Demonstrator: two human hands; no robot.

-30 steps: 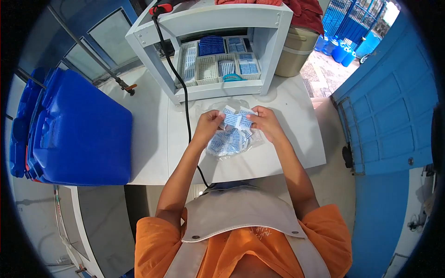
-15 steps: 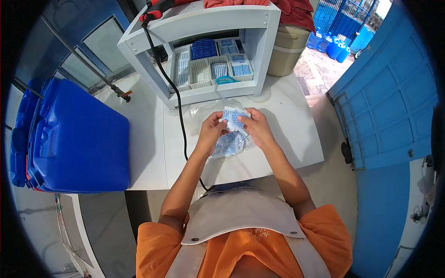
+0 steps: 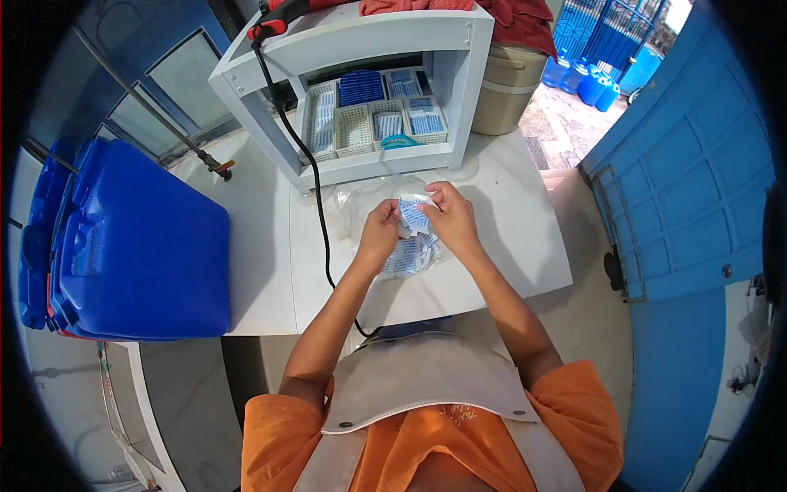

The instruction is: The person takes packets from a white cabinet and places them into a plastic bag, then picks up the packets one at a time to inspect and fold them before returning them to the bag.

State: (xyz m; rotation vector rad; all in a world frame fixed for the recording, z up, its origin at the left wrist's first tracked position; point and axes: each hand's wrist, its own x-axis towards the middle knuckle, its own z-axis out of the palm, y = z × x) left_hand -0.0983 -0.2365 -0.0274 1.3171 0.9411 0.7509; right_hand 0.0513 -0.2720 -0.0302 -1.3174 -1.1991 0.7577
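Head view: the white-and-blue printed packets (image 3: 414, 211) are held up between the two hands, over the mouth end of a clear plastic bag (image 3: 355, 202). The left hand (image 3: 379, 234) is nearly closed, its thumb and curled fingers pinching their left edge. The right hand (image 3: 453, 221) is half curled, thumb pressed along the right side of the printed face; its fingers go behind, so their exact hold cannot be told, nor can how many packets lie in the grip.

More packets (image 3: 400, 261) lie in the bag, just below the hands on the near side. Beyond the hands stands a white shelf (image 3: 385, 170) with small baskets (image 3: 354, 131), several holding similar packets. A black cable (image 3: 325, 234) runs to the left of the left hand, apart from it.

As for handling, these packets look very light and soft — paper-like, likely to bend rather than resist, and liable to slide over one another if stacked loosely. Hard squeezing or a sharp tug could crease or tear one. The best hold seems to be by the flat side edges, thumb in front and fingertips behind — where both hands appear to be.
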